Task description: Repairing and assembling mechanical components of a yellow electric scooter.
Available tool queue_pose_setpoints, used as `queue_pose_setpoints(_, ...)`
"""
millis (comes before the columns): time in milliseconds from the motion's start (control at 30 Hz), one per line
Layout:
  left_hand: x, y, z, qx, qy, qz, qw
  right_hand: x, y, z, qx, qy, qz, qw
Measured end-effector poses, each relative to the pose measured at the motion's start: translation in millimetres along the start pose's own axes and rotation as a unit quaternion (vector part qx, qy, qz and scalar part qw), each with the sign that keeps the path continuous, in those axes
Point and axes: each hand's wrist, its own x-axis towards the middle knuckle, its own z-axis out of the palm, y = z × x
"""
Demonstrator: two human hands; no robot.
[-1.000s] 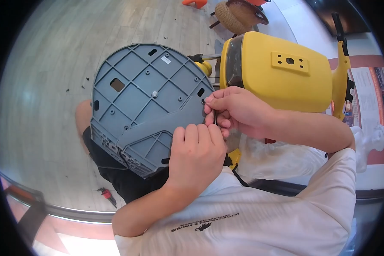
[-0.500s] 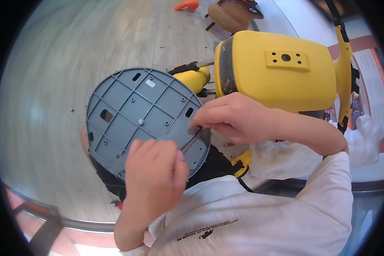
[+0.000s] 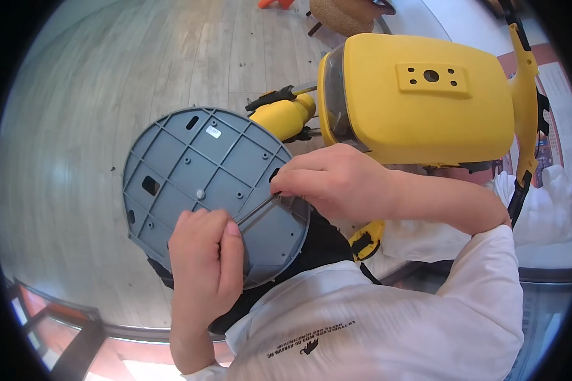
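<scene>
A round grey ribbed plastic panel [image 3: 219, 152] lies tilted over my lap, with slots, small posts and a white label on it. My left hand [image 3: 204, 254] is closed around one end of a thin dark metal rod [image 3: 255, 207], hiding whatever handle it has. The rod slants up over the panel to my right hand [image 3: 327, 181]. There, thumb and fingers are pinched together at the rod's far end, near the panel's right edge. A small dark bit shows at those fingertips, too small to name.
To the right stands a large yellow plastic housing [image 3: 426, 120] with a smaller yellow part [image 3: 286, 117] and dark-gripped rods beside it. White plastic bags [image 3: 426, 238] lie below it, near a yellow-and-black piece [image 3: 367, 241]. A woven stool [image 3: 346, 18] stands at the back on the wooden floor.
Both hands have shifted slightly left, the left one also turning so that its thumb lies along the rod. More of the rod shows. The view has shifted a little.
</scene>
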Motion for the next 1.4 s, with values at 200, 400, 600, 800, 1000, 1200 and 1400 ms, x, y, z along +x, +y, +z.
queue_pose_setpoints(200,1.3,1.4,-3.5,0.018,-0.009,0.016,1.000,-0.1,2.2,-2.5,-0.037,-0.004,-0.042,0.998)
queue_pose_setpoints(400,0.4,-3.2,-2.6,0.004,-0.005,0.011,1.000,-2.0,1.5,7.1,-0.033,0.020,-0.056,0.998)
queue_pose_setpoints(600,2.6,2.1,-9.5,0.034,-0.038,0.031,0.998,-4.0,4.3,13.2,-0.019,0.007,-0.047,0.999)
queue_pose_setpoints(800,0.4,4.7,-15.3,0.050,-0.049,0.037,0.997,-8.9,3.1,16.9,-0.032,0.045,-0.092,0.994)
queue_pose_setpoints(1000,5.3,3.6,-21.8,0.060,-0.051,0.031,0.996,-20.3,1.9,40.1,-0.044,0.138,-0.087,0.986)
queue_pose_setpoints(1200,12.2,9.1,-15.9,0.041,0.013,-0.019,0.999,-21.8,-3.9,59.1,-0.040,0.204,-0.054,0.977)
queue_pose_setpoints(1400,29.2,6.0,-11.5,0.047,0.032,-0.052,0.997,-22.5,-10.9,71.0,-0.025,0.281,-0.021,0.959)
